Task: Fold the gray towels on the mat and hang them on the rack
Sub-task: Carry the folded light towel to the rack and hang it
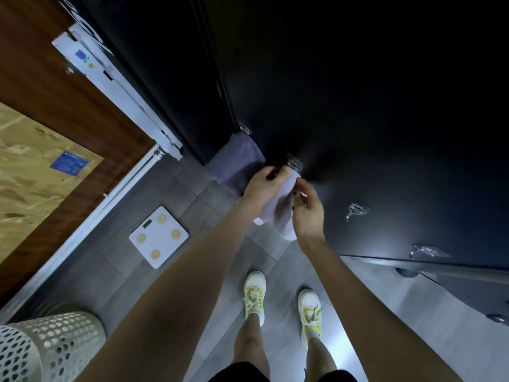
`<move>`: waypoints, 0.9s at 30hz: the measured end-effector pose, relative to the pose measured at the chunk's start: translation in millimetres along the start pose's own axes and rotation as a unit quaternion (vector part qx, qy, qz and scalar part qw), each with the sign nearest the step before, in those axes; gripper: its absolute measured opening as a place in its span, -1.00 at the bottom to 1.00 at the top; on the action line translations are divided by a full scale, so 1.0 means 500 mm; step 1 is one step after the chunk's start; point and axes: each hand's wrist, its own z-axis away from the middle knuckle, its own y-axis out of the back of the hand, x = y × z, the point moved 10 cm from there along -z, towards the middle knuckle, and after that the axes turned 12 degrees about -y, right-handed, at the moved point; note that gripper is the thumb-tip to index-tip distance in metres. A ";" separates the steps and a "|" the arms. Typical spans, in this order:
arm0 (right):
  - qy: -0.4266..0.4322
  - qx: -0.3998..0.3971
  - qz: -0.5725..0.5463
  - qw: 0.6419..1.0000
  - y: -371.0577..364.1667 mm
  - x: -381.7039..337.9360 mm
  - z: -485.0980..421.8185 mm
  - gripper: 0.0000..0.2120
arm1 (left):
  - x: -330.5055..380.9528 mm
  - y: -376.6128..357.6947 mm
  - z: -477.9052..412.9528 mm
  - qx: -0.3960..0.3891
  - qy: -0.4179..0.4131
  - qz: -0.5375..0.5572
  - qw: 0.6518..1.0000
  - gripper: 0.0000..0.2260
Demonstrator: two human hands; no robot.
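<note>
Pale gray towel (278, 208) held up at a clear hook (292, 161) on the dark panel (358, 106), both hands on it.

Towel bunched lengthwise, top end touching the hook, the rest hanging below it; whether it is caught on the hook, cannot tell. Left hand (264, 183) curls round the towel's upper part just below the hook; right hand (308, 210) pinches its right edge between thumb and fingers, just below and right of the hook. Darker gray towel (237, 161) hangs left of the hook. Two more hooks (355, 210) sit right of it along the panel. White scale (159, 237) on the tiled floor (192, 188), well left of and below the hook. Perforated white basket (49, 346) far down-left. Yellow-and-white shoes (254, 293) stand on the floor directly below the hook.
</note>
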 end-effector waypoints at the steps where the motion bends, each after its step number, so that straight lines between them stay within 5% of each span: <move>1: -0.002 0.000 0.008 1.000 0.007 -0.002 0.002 -0.64 | 0.007 0.004 0.003 -0.003 -0.009 -0.013 1.000 -0.72; 7: 0.018 -0.003 0.108 0.994 0.074 -0.011 0.035 -0.73 | 0.060 0.050 0.060 0.043 -0.060 -0.112 0.991 -0.82; 12: -0.058 -0.031 0.048 0.997 0.139 0.031 0.109 -0.79 | 0.153 0.059 0.148 0.063 -0.163 -0.156 0.972 -0.89; 20: -0.170 0.096 -0.103 0.975 0.305 0.206 0.308 -0.88 | 0.230 -0.133 0.296 -0.241 -0.331 -0.220 0.885 -0.92; 27: -0.252 0.287 -0.278 0.881 0.456 0.454 0.656 -0.89 | 0.198 -0.369 0.557 -0.502 -0.419 -0.291 0.698 -0.92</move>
